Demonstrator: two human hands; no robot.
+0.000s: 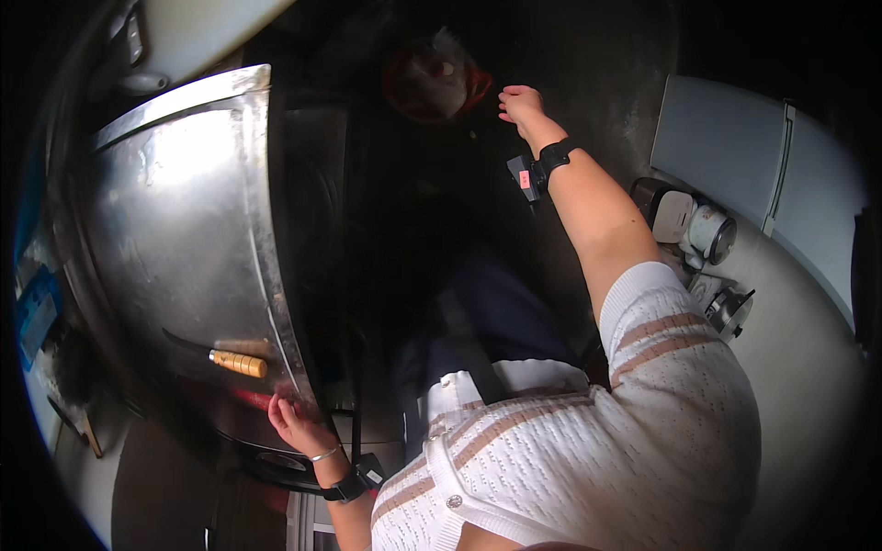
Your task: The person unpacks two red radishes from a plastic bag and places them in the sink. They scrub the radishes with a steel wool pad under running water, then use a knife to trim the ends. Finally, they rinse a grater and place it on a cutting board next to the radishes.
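My right hand [521, 109] reaches out over the dark floor with its fingers loosely bent and apart, and nothing shows in it. Just beyond it stands a red bin or basin [475, 84] with a whitish plastic bag [441, 76] inside. My left hand [298, 423] is by the near corner of a stainless steel counter [186, 262], its fingers curled. A red patch shows beside those fingertips; I cannot tell whether they touch anything. On the steel lies a knife with a curved dark blade and a ridged wooden handle [238, 364].
A pale board [207, 27] is at the upper left, near another knife's handle [135, 40]. Blue packaging [38, 317] lies at the far left. A refrigerator [723, 144], a cooker-like appliance [672, 212] and a lidded pot [730, 310] stand to the right.
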